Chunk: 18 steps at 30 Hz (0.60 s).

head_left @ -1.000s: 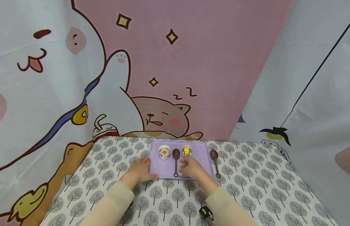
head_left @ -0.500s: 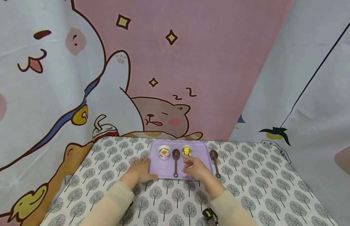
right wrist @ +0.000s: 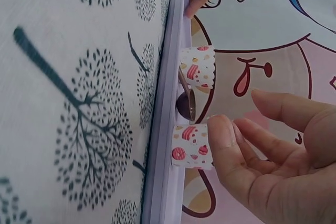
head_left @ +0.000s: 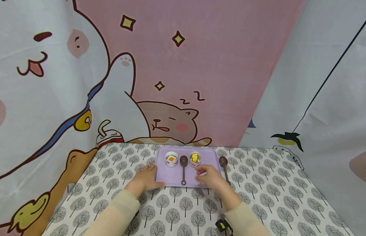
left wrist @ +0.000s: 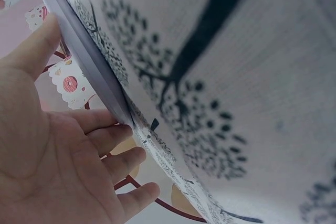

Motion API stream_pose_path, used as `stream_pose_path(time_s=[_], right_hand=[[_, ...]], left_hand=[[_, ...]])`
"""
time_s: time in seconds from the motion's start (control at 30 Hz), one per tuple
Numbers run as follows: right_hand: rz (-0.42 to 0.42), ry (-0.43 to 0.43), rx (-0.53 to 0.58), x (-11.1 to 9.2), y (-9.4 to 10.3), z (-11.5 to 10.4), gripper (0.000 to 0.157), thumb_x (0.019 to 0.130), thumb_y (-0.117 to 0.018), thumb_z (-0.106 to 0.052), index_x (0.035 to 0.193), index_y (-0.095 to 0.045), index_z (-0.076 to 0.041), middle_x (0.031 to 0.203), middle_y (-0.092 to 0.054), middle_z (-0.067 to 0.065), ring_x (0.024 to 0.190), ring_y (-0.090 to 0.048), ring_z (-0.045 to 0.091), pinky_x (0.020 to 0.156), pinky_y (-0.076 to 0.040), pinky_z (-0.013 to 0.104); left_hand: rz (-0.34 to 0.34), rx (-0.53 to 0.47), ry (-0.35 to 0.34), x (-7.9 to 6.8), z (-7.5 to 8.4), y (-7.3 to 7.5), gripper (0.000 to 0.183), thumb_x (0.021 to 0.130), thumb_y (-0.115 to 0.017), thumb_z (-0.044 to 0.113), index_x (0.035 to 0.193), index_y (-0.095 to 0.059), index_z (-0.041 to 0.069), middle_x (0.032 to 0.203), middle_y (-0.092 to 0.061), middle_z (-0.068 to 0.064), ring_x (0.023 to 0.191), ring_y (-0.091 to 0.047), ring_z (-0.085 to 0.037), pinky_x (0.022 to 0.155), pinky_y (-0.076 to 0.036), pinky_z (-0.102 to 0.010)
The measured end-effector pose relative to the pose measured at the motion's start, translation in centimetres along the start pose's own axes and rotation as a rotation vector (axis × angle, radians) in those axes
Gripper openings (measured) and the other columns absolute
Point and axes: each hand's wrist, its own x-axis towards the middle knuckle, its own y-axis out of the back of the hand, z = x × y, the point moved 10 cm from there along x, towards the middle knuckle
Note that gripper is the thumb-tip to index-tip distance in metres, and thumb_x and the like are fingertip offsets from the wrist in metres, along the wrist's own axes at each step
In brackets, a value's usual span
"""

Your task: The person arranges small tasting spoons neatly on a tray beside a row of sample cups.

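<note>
L hand (head_left: 146, 177) at L edge of purple tray (head_left: 168, 178): fingers spread and fairly straight along the side, thumb over the near rim. Not wrapped round anything. My read: placed to steady the tray on the worktop (head_left: 177, 209); can't confirm any pressure from stills.

R hand (head_left: 211, 176) over the near-R part of the tray, just in front of R cup (head_left: 194, 163). Fingers loosely bent, moderate gap betw thumb and the rest, nothing in them per wrist cam. Head view overlaps hand w/ cup base, so contact is hard to call; R wrist view looks apart.

Layout: L cup (head_left: 171, 163) (orange piece (head_left: 172, 158) on top) and R cup (yellow filling (head_left: 194, 157)) both upright near the back of the tray. Tray spoon (head_left: 183, 160) lies betw them, bowl to back, handle toward person. Spacing looks deliberate, prob so each item can be reached separately. Side spoon (head_left: 223, 161) is off the tray, on the worktop just R of it, approx same orientation.

Hidden/unclear: ring end of side spoon lost behind R forearm. Cup insides below the tops not visible; wrist cams get mostly printed walls. Tray spoon handle partly blocked by L cup in R wrist view. Black item (head_left: 222, 225) by R sleeve partly covered, can't ID.
</note>
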Motion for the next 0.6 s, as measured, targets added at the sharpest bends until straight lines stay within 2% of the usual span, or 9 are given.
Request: stream_pose_path(time_s=[0.13, 0.23, 0.37, 0.6], right_hand=[[-0.015, 0.027, 0.000, -0.3, 0.4, -0.2, 0.043, 0.084, -0.070, 0.007, 0.124, -0.059, 0.014, 0.112, -0.063, 0.027, 0.088, -0.065, 0.024, 0.080, -0.061, 0.043], [-0.009, 0.042, -0.053, -0.5, 0.9, -0.3, 0.041, 0.085, -0.071, 0.003, 0.124, -0.061, 0.011, 0.112, -0.065, 0.024, 0.090, -0.065, 0.024, 0.078, -0.061, 0.039], [0.012, 0.049, -0.084, -0.8, 1.7, -0.3, 0.038, 0.085, -0.072, 0.001, 0.122, -0.063, 0.008, 0.112, -0.066, 0.022, 0.091, -0.066, 0.024, 0.077, -0.061, 0.036], [0.052, 0.088, -0.107, -1.3, 3.2, -0.6, 0.034, 0.085, -0.072, 0.003, 0.118, -0.065, 0.008, 0.111, -0.067, 0.025, 0.090, -0.067, 0.025, 0.074, -0.061, 0.034]], left_hand=[[0.002, -0.007, 0.001, -0.1, 0.0, 0.1, 0.100, 0.084, -0.070, 0.062, 0.149, -0.038, -0.008, 0.156, -0.034, -0.025, 0.145, -0.028, -0.048, 0.116, -0.018, -0.066], [0.002, -0.011, 0.004, -0.1, 0.0, 0.1, 0.100, 0.084, -0.070, 0.062, 0.149, -0.038, -0.008, 0.157, -0.034, -0.025, 0.145, -0.028, -0.048, 0.116, -0.017, -0.066], [0.004, -0.006, 0.003, -0.1, 0.0, 0.0, 0.100, 0.084, -0.069, 0.062, 0.149, -0.038, -0.008, 0.157, -0.034, -0.025, 0.145, -0.028, -0.048, 0.116, -0.017, -0.066], [0.002, -0.007, 0.004, 0.0, 0.0, 0.1, 0.102, 0.083, -0.069, 0.063, 0.149, -0.038, -0.007, 0.157, -0.034, -0.025, 0.145, -0.028, -0.047, 0.116, -0.017, -0.066]])
